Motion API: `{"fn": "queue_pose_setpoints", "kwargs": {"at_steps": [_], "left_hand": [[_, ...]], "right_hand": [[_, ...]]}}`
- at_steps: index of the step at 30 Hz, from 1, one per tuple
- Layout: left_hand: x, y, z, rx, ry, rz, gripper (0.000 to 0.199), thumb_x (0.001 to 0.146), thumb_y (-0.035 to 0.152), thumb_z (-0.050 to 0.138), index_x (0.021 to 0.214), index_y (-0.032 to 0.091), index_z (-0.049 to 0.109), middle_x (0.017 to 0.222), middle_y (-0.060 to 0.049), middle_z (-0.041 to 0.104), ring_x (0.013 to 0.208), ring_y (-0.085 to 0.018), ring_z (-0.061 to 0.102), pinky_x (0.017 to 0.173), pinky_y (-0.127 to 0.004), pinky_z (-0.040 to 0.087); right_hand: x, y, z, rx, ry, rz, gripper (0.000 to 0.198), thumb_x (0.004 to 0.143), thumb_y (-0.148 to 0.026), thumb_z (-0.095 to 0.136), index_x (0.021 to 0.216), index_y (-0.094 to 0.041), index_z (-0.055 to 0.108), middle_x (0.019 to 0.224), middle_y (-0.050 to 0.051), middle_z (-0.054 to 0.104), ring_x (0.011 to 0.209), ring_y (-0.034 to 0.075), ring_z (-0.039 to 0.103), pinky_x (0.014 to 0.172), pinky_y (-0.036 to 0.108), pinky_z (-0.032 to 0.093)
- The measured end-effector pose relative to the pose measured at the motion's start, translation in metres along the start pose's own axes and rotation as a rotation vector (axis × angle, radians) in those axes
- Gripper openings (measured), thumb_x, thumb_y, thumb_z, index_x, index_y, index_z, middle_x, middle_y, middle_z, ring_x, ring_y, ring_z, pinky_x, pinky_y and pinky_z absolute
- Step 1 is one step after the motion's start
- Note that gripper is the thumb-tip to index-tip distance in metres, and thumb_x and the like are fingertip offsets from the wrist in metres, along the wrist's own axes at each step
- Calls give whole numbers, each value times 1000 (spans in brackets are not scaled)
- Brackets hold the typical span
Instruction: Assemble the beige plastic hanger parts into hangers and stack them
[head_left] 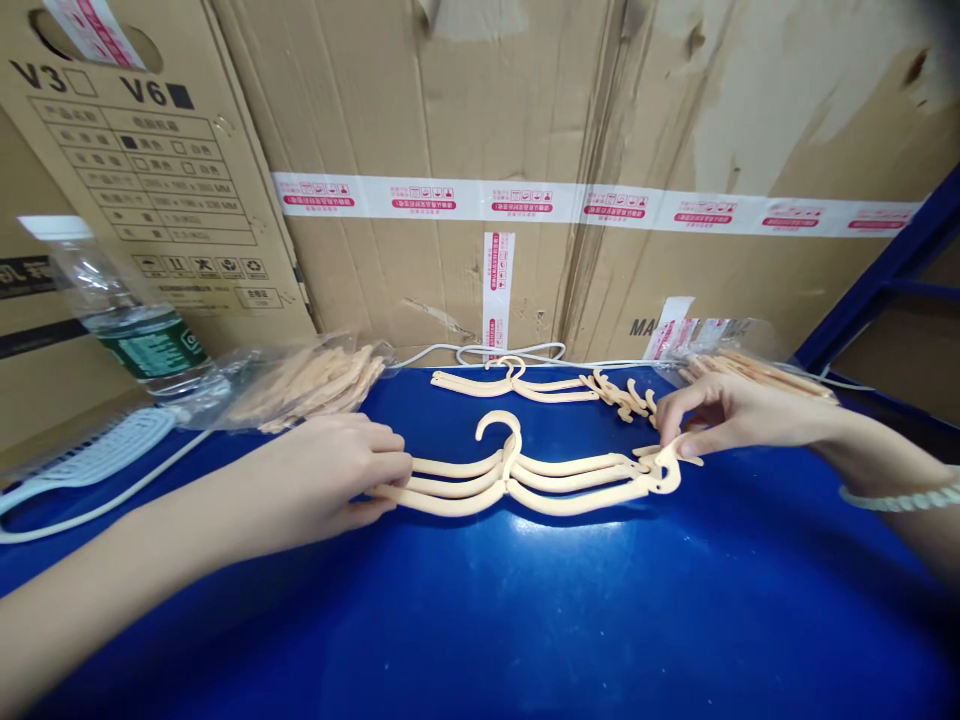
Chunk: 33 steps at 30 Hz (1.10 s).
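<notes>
Your left hand (330, 462) held the left ends of cream hangers (508, 480) on a blue table (525, 630); your right hand (720, 412) pinched a curved piece (670, 480) at their right ends. Cardboard (405, 270) stood upright behind.

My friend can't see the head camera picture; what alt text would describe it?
A person's left hand holds one end of beige hangers on a blue surface, while the right hand pinches a small curved piece at the other end. More hangers and loose curved pieces lie behind, with cardboard beyond.
</notes>
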<state>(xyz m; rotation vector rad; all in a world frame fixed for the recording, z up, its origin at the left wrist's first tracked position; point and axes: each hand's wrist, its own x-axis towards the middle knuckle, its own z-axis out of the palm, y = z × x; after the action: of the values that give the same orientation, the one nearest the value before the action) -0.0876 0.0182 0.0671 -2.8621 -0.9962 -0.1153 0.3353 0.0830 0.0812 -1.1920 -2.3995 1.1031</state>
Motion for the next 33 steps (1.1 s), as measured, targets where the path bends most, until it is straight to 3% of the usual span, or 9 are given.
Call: {"fn": "queue_pose_setpoints", "kwargs": {"at_steps": [9,16,18,20,23,25,27,30,33], "left_hand": [[1,3,8,-45,-57,-32,14,88,16,58,76,24,60,72,0,64,68,-19,57,63,-29,36],[3,6,8,52,-9,12,16,89,18,54,75,23,59,68,-1,63,65,-20,57,63,-32,36],[4,9,7,113,4,24,16,88,19,53,73,23,58,67,-1,62,62,-21,57,62,-33,36],[5,15,5,196,37,14,16,87,22,55,71,22,57,65,-2,62,61,-22,58,62,-35,38],[8,32,5,278,123,-41,17,87,25,52,72,21,60,69,-6,66,65,-25,61,62,-37,42],[12,49,10,272,193,-67,22,90,23,47,79,20,65,78,-8,71,72,-27,65,68,-40,47],[15,68,18,208,248,-83,28,92,30,47,105,15,68,104,-14,74,92,-31,67,80,-43,50],[13,92,34,148,276,-53,62,92,47,51,140,9,49,140,-20,55,121,-38,57,97,-48,46],[7,104,49,46,223,-60,88,89,60,50,156,15,12,149,-18,41,131,-39,48,107,-51,39]], "right_hand": [[0,1,6,-218,-77,18,11,77,-23,70,74,-14,76,68,1,71,60,11,59,59,18,43],[0,7,5,-257,-54,28,9,78,-22,69,72,-16,72,68,0,68,62,12,61,57,18,43],[-1,7,5,-276,-30,28,10,76,-26,72,81,-17,73,73,1,69,67,14,63,60,20,45],[0,3,10,-316,30,11,28,75,-32,75,99,-19,73,83,2,70,72,17,65,62,23,49],[3,-10,32,-367,182,-88,44,83,-39,67,123,-22,63,104,7,70,89,22,67,76,32,54],[4,-21,56,-393,263,-170,46,92,-39,54,134,-21,55,124,10,65,110,26,63,92,40,52],[2,-32,82,-491,266,-191,54,94,-39,49,143,-16,45,143,15,52,128,31,51,105,49,44],[-3,-45,112,-630,187,-185,68,94,-44,47,150,-8,34,155,19,30,142,37,29,113,57,33],[-7,-51,127,-642,108,-137,76,95,-54,42,153,-8,26,157,18,18,144,37,20,113,59,30]]}}
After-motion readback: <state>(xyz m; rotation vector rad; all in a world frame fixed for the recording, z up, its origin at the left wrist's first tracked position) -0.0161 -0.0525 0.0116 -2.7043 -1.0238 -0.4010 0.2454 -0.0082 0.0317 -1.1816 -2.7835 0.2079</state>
